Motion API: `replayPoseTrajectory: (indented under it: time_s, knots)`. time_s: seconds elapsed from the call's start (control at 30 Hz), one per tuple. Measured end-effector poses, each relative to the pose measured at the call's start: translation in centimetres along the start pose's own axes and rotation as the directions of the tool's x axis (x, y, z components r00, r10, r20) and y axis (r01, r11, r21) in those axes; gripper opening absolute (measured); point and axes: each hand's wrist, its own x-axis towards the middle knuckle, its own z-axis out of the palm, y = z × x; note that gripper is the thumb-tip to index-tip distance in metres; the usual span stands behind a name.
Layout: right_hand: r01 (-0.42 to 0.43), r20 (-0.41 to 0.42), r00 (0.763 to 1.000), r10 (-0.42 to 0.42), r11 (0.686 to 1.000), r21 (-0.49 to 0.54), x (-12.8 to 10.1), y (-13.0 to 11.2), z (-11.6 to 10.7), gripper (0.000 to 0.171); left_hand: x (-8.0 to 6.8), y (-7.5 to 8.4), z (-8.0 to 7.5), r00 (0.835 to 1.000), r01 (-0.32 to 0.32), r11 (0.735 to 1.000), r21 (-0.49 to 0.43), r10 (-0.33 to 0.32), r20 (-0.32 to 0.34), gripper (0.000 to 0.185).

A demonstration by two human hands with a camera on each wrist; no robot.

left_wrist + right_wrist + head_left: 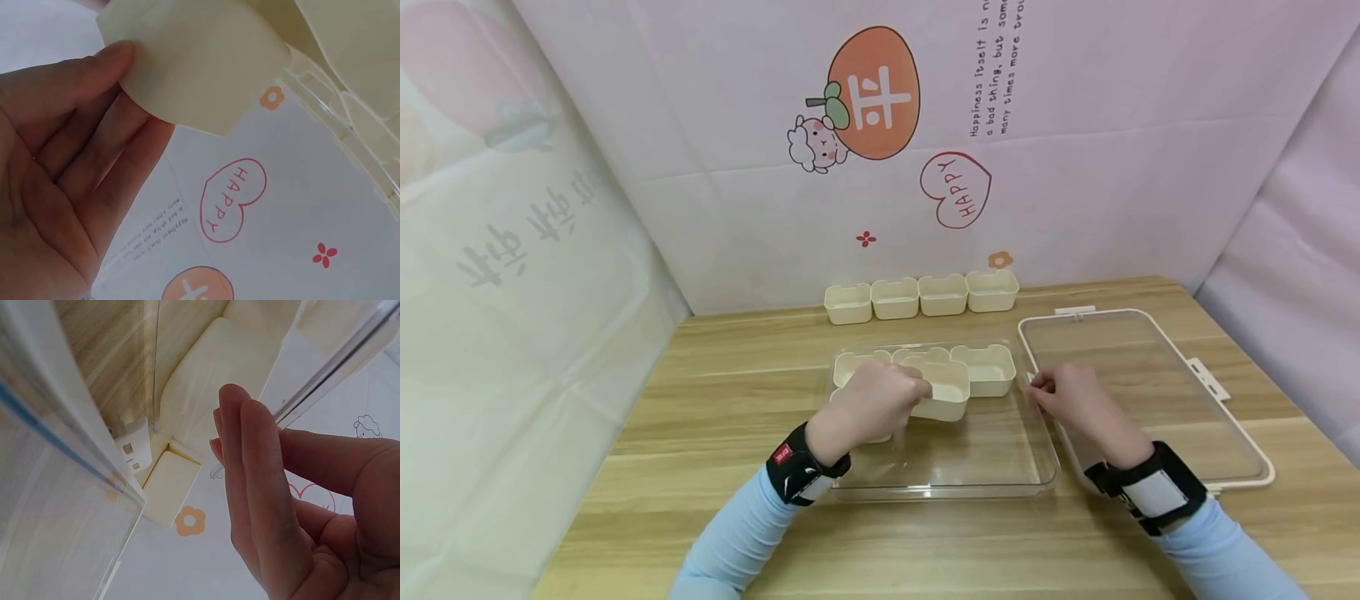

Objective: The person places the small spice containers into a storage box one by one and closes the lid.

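Note:
My left hand [876,400] pinches a small cream plastic bin [947,398] by its wall, with the thumb [115,59] on one side. That bin is held over a clear plastic box [947,492] on the table. Several like cream bins [988,371] sit along the back and left of the box, partly hidden behind my left hand and the held bin. With my right hand [1071,402] I hold the right wall of the clear box between thumb and fingers [265,469].
A clear lid with a white rim [1161,329] and side latches [1208,379] lies right of the box. Several more cream bins [895,300] stand in a row at the table's back edge, before a printed cloth [737,225].

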Motion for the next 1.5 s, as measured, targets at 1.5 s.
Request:
replayPoseTrajectory:
  time_s: [1.5]
  knots:
    - [-0.016,0.005,1.0,0.016,1.0,-0.019,-0.1,-0.1,0.0,0.016,0.1,0.4,2.8,0.964,0.014,0.989,-0.148,0.026,0.264,0.038]
